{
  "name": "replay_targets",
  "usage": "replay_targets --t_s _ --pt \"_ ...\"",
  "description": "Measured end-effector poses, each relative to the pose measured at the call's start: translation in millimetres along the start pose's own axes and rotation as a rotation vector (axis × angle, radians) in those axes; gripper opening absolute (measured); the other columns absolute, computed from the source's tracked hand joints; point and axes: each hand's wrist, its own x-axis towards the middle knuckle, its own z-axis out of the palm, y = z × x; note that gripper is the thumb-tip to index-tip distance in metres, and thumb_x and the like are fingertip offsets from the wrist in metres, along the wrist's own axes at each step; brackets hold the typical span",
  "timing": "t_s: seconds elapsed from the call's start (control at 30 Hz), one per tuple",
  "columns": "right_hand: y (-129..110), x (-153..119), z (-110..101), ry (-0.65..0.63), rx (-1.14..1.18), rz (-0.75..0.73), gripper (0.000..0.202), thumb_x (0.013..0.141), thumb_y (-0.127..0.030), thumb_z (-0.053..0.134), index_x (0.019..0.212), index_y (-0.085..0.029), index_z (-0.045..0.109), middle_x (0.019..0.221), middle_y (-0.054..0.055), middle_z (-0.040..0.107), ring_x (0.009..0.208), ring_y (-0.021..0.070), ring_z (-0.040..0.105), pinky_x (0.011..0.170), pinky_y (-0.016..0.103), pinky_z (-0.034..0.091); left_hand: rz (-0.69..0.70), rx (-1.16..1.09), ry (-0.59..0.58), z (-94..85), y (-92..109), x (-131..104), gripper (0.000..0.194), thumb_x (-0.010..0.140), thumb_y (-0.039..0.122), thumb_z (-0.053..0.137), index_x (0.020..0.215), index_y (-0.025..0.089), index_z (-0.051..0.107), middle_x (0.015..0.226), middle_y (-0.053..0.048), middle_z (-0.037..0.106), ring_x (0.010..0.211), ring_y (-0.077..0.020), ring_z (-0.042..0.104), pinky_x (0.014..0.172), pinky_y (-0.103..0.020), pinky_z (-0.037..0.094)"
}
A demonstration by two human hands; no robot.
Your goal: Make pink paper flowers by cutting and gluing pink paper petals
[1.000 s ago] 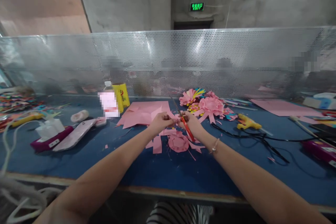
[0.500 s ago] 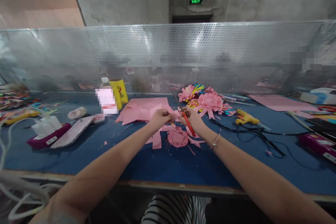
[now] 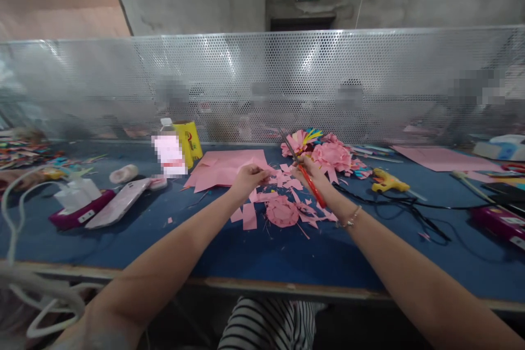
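Head cam: so my right hand [image 3: 310, 176] has the red-handled scissors [image 3: 309, 183] gripped, blades up and away. Left hand's [image 3: 251, 179] fingers are pinched together, can't tell on what. Pink paper flower [image 3: 282, 211] sits on the blue table [image 3: 262, 262], just nearer me than both.

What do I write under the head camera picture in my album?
Red scissors in the right hand, left hand beside pink scraps, a pink paper flower on the blue table.

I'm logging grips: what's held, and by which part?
The right hand holds scissors by the red handles, near the blades; whether the left hand holds anything cannot be told.
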Motion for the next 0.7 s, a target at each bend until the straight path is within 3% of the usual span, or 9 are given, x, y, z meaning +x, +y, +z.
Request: replay_targets --t_s 0.2,0.43,0.7 --pt "-3.5 -7.4 -3.1 -0.115 -0.131 0.011 0.025 0.075 -0.043 0.040 0.084 -0.019 0.038 0.065 -0.003 0.038 0.056 0.0092 0.037 0.055 0.025 0.035 0.015 -0.040 0.072 0.6 8.4 -1.2 0.022 0.059 0.029 0.065 0.057 0.012 0.051 0.054 -0.001 0.056 0.047 -0.0067 0.051 0.053 -0.023 0.043" --pt "-3.9 -16.0 5.9 -0.281 -0.296 -0.064 0.026 0.076 -0.044 0.041 0.083 -0.019 0.038 0.065 -0.004 0.043 0.057 0.0087 0.038 0.055 0.023 0.033 0.077 -0.054 0.039 3.7 14.3 -6.1 0.024 0.065 0.034 0.058 0.058 0.011 0.054 0.054 0.000 0.054 0.047 -0.0060 0.049 0.052 -0.022 0.042" --pt "-6.9 -19.2 11.6 -0.305 -0.278 -0.065 0.029 0.077 -0.043 0.041 0.092 -0.018 0.045 0.066 -0.002 0.045 0.059 0.0099 0.039 0.055 0.023 0.033 0.078 -0.044 -0.022 6.8 17.4 -8.8 0.023 0.071 0.027 0.051 0.054 0.012 0.053 0.053 -0.001 0.052 0.047 -0.0069 0.049 0.053 -0.023 0.042"
